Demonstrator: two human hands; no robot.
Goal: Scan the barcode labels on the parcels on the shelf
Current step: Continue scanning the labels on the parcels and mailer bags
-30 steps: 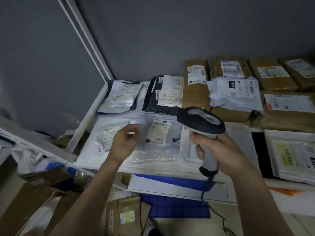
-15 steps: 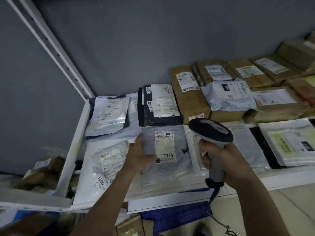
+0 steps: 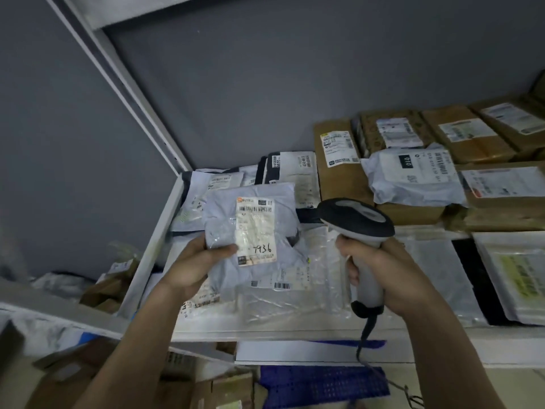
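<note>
My left hand (image 3: 194, 267) grips a grey plastic mailer parcel (image 3: 253, 219) by its lower left corner and holds it tilted up above the shelf. Its white barcode label (image 3: 256, 231), with "7936" handwritten on it, faces me. My right hand (image 3: 380, 270) grips the handle of a grey and black barcode scanner (image 3: 356, 219), whose head sits just right of the lifted parcel. A cable hangs from the handle. More parcels lie flat on the white shelf (image 3: 295, 332) underneath.
Brown cardboard boxes (image 3: 339, 172) with labels fill the back right of the shelf, with a white bag (image 3: 413, 178) on top. Clear and white mailers (image 3: 513, 276) lie at the front right. A slanted white shelf post (image 3: 124, 93) stands left. Boxes (image 3: 224, 388) sit on the floor.
My left hand has taken hold of the grey parcel and lifted it off the shelf, tilting its label up. The scanner hand stays beside it. The view has shifted left and nearer.
</note>
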